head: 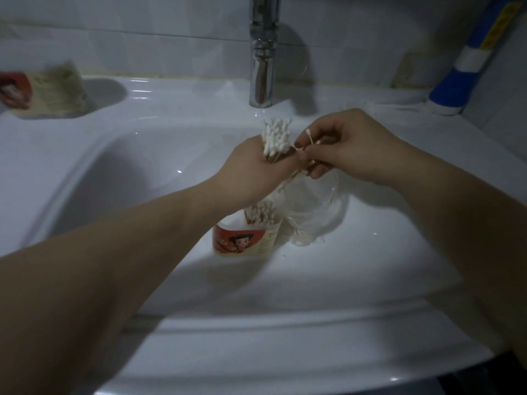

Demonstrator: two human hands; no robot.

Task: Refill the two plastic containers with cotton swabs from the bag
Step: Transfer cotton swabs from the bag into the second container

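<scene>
My left hand [256, 163] grips a bundle of cotton swabs [275, 136], white tips pointing up, above the basin. Just to its right, my right hand [339, 143] pinches a few swabs [309, 138] by their sticks. Below the hands a plastic container [245, 238] with a red cartoon label stands in the basin, partly filled with swabs. The clear plastic bag [313, 209] lies crumpled beside it on the right. A second container [42, 89] with the same label rests on its side on the sink's left ledge, blurred.
The white sink [114, 172] fills the view. A chrome faucet [262, 52] rises at the back centre, just behind the hands. A blue and white object [462, 72] leans in the back right corner against the tiled wall.
</scene>
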